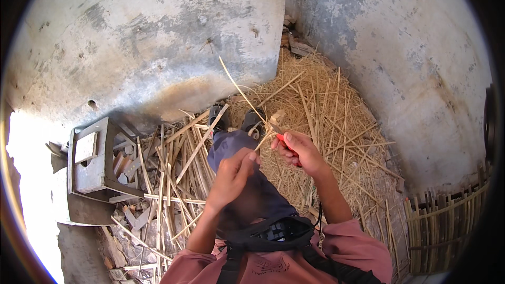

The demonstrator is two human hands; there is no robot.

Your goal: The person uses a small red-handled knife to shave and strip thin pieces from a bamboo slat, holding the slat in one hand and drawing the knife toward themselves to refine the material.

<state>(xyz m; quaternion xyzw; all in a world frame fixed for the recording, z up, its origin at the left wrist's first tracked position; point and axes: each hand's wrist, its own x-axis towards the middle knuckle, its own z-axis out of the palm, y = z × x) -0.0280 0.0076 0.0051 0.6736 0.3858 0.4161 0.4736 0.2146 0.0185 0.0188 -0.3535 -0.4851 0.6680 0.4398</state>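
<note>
My left hand (pixel 231 176) is closed, pinching the near end of a long, thin bamboo strip (pixel 239 89) in front of my thighs. The strip slants up and away to the left, its far end in the air. To the right, my right hand (pixel 305 153) grips the red handle of a knife (pixel 290 149), close to the strip. Most of the blade is hidden by pale curled shavings (pixel 276 119) bunched where the knife and strip meet. Only a small gap separates the two hands.
Bamboo shavings (pixel 336 121) heap up ahead and to the right, along the walls. Split bamboo sticks (pixel 173 171) lie on the left over rubble, near an overturned grey wooden stool (pixel 90 174). A slatted bamboo panel (pixel 444 226) stands at the right. My dark shoes (pixel 216 117) touch the pile.
</note>
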